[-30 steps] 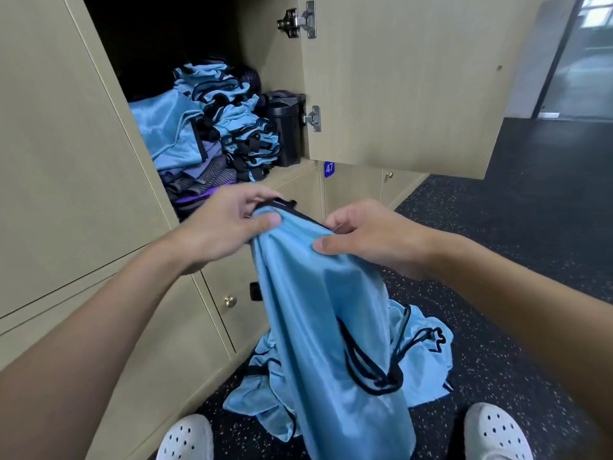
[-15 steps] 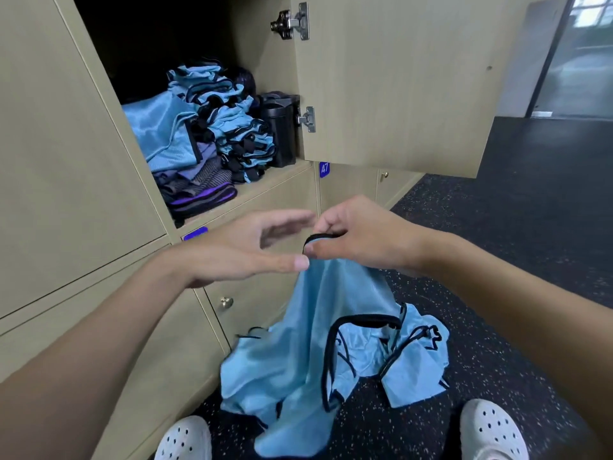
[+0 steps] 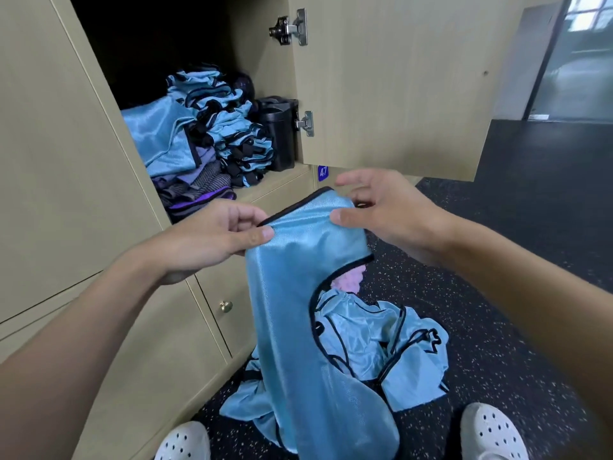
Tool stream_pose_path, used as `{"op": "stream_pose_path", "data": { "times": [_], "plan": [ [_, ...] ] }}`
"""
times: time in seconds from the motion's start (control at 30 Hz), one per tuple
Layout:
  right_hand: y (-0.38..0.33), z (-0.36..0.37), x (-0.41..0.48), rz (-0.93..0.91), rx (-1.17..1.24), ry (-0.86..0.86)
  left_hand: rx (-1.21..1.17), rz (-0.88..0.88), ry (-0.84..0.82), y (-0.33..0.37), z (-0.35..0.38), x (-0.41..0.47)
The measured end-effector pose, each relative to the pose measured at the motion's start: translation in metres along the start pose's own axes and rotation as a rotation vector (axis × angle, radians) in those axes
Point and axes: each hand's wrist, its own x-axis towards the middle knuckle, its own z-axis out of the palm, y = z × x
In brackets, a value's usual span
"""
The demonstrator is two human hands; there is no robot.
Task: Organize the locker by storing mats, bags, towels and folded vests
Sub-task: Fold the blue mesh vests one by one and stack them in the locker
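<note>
Vest (image 3: 298,293) hangs pinched by left hand (image 3: 212,240), right hand (image 3: 391,214) spread, thumb seemingly touching its top edge

Locker (image 3: 262,68) upper half free — vest stacks (image 3: 232,127), black bin (image 3: 278,134) below

Soft, even indoor light; daylight shows through a window (image 3: 587,18) at 1 o'clock. The locker (image 3: 149,44) interior at 11 o'clock sinks into deep shadow. The vest (image 3: 298,293) carries a mild sheen. Wide-angle distortion bows the edges.
</note>
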Motion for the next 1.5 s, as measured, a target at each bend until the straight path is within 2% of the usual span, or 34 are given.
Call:
{"op": "stream_pose_path", "data": {
  "times": [0.07,0.2,0.43,0.53,0.6,0.73,1.03,1.17,1.5],
  "plan": [
    [-0.003,0.003,-0.001,-0.008,0.045,0.042,-0.034,0.003,-0.026,0.004,0.009,-0.002],
    [-0.011,0.014,-0.007,-0.098,0.037,-0.005,-0.086,0.066,-0.059,0.016,0.029,-0.002],
    [-0.012,0.019,-0.010,-0.139,0.002,-0.033,-0.255,0.193,0.168,0.020,0.028,-0.003],
    [-0.009,0.017,-0.011,-0.132,-0.117,-0.068,-0.310,0.209,0.202,0.022,0.021,-0.006],
    [-0.008,0.017,-0.012,-0.146,-0.113,-0.037,-0.320,0.202,0.193,0.023,0.018,-0.008],
    [-0.012,0.020,-0.014,-0.171,-0.067,0.019,-0.227,0.192,0.174,0.025,0.023,-0.011],
    [-0.011,0.020,-0.022,-0.217,-0.059,0.098,-0.164,0.252,0.273,0.033,0.023,-0.015],
    [-0.017,0.022,-0.025,-0.261,-0.101,0.104,-0.156,0.254,0.242,0.040,0.025,-0.019],
    [-0.014,0.034,-0.027,-0.242,-0.061,0.107,-0.016,0.299,0.300,0.035,0.017,-0.026]
  ]
}}
